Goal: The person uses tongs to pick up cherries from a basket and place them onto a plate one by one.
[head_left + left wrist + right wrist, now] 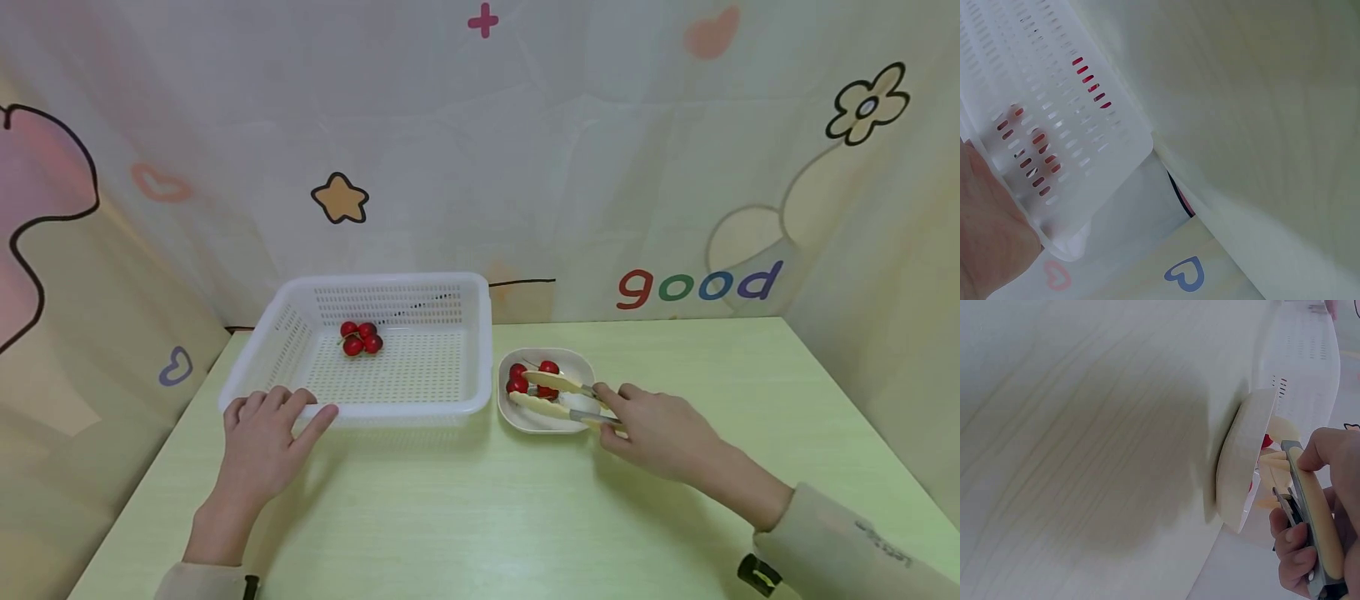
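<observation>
My left hand (264,448) grips the near rim of a white plastic basket (408,410) at its left corner. In the left wrist view, the fingers show through the slots of the basket wall (1107,153). A small cluster of red cherries (362,340) lies inside toward the back. My right hand (663,433) holds cream-tipped tongs (1317,519) by their handle. The tong tips are apart over a small white dish (536,427), reaching among several cherries (517,380) in it. One cherry (547,392) lies between the tips, partly hidden by the upper one.
The dish stands just right of the basket on a pale wood-grain table (465,517). A printed curtain (525,167) hangs directly behind the table and along both sides. The table's back edge (690,319) runs close behind the basket.
</observation>
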`<state>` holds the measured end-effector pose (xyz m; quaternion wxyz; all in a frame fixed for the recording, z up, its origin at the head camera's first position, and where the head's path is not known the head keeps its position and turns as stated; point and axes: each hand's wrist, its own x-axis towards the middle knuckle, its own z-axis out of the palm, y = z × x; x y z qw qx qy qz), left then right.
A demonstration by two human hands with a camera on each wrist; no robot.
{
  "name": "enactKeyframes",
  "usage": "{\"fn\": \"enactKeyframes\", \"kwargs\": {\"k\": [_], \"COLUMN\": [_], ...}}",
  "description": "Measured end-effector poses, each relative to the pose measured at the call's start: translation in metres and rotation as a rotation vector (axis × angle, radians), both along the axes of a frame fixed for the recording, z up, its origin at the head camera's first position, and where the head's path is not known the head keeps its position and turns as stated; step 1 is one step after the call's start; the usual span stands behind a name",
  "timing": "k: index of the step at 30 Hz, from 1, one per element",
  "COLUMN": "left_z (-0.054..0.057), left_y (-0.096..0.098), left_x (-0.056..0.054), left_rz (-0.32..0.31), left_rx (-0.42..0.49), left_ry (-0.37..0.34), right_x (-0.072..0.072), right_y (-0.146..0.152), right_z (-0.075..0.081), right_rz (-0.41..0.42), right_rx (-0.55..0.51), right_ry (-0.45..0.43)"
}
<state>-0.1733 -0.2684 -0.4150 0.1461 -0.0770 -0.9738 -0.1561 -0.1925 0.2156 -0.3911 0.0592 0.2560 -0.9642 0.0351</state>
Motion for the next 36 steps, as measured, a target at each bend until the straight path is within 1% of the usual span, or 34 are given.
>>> {"fn": "enactKeyframes", "kwargs": {"k": [6, 13, 17, 23, 28, 36], "left_z": [0.001, 0.0, -0.001, -0.002, -0.003, -0.003], "left_y": [0.0, -0.001, -0.001, -0.001, -0.001, -0.002], "left_x": [0.0, 0.0, 0.0, -0.001, -0.002, -0.001], "left_rz": [-0.002, -0.004, -0.002, -0.006, -0.007, -0.004], "left_rx": [0.001, 0.005, 0.007, 0.011, 0.01, 0.005], "left_ry": [-0.008, -0.001, 0.007, 0.017, 0.014, 0.008], "right_x": [0.001, 0.0, -0.003, -0.009, -0.016, -0.024], "right_y": [-0.001, 0.002, 0.005, 0.002, -0.001, -0.01], "right_z": [0.0, 0.001, 0.007, 0.018, 0.023, 0.031], "right_rz": [0.003, -0.009, -0.021, -0.039, -0.031, -0.013], "right_rx": [0.007, -0.015, -0.035, -0.066, -0.083, -0.163], "right_ry": [0.01, 0.015, 0.025, -0.002, -0.005, -0.009]}}
